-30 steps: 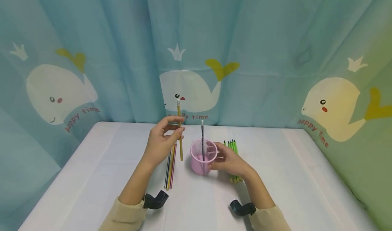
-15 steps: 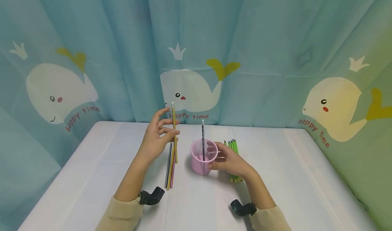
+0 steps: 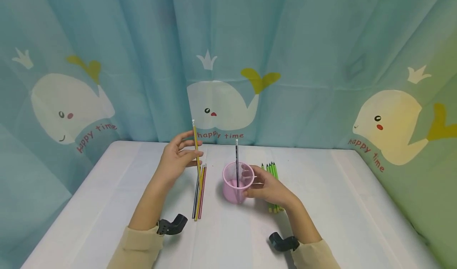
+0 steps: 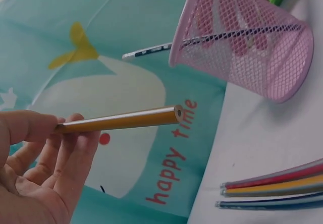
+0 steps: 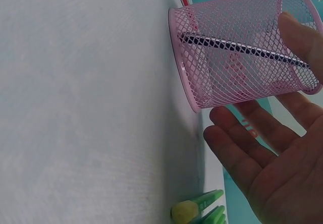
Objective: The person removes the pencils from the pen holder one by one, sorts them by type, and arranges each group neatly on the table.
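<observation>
My left hand (image 3: 172, 160) pinches a yellow pencil (image 4: 126, 119) between thumb and fingers, eraser end up. In the left wrist view its lower end is flat and unsharpened. Under it in the head view lie several loose pencils (image 3: 195, 211), dark, yellow and red, side by side on the table. My right hand (image 3: 268, 187) grips the side of a pink mesh pencil cup (image 3: 231, 193), thumb near the rim and fingers around the wall. Inside the cup one dark patterned pencil (image 3: 237, 152) leans, its white eraser above the rim.
Several green pencils (image 3: 274, 170) lie beside the cup, partly hidden by my right hand, tips pointing to the back. The white table (image 3: 332, 205) ends at a blue curtain (image 3: 303, 114) printed with whales.
My left hand has moved left with the yellow pencil, from near the cup to over the loose pencils. My right hand and the cup have stayed in place.
</observation>
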The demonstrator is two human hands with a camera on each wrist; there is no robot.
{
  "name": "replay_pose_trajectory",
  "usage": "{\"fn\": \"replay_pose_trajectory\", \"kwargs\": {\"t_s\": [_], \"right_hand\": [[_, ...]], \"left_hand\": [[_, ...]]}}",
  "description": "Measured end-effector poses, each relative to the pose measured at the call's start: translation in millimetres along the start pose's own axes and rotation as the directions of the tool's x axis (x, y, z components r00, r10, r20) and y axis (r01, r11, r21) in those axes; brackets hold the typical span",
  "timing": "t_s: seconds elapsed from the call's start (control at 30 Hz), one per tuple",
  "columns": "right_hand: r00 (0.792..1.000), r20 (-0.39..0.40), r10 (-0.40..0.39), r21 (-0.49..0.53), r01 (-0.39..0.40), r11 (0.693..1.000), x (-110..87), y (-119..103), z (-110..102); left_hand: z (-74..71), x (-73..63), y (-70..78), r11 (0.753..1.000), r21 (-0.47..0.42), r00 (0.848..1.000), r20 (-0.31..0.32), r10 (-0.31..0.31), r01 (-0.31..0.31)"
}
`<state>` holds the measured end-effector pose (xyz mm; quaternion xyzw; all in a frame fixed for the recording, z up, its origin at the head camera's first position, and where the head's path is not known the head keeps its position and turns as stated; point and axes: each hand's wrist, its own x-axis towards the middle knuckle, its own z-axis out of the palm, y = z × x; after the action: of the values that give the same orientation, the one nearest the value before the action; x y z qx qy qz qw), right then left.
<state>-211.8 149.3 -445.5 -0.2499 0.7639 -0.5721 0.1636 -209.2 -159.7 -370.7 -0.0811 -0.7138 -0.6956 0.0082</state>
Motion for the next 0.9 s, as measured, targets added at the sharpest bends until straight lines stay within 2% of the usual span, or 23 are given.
{"fn": "replay_pose_trajectory", "kwargs": {"t_s": [0.33, 0.53, 0.7, 0.9], "right_hand": [[1.000, 0.004, -0.009, 0.006, 0.009, 1.000, 0.0, -1.7, 0.2], [1.000, 0.011, -0.022, 0.014, 0.022, 1.000, 0.3, -1.6, 0.2], [1.000, 0.005, -0.007, 0.007, 0.007, 1.000, -0.5, -0.5, 0.3], [1.000, 0.005, -0.007, 0.011, 0.007, 1.000, -0.4, -1.4, -0.4]], "left_hand": [[-12.3, 3.6, -8.0, 0.997, 0.061, 0.999, 0.004, -0.040, 0.040], [-17.4, 5.2, -16.3, 0.988, 0.114, 0.993, 0.045, -0.108, 0.103], [-18.9, 7.5, -24.3, 0.973, 0.175, 0.985, 0.058, -0.163, 0.150], [-20.4, 10.1, -30.2, 0.961, 0.195, 0.976, 0.060, -0.210, 0.195]]}}
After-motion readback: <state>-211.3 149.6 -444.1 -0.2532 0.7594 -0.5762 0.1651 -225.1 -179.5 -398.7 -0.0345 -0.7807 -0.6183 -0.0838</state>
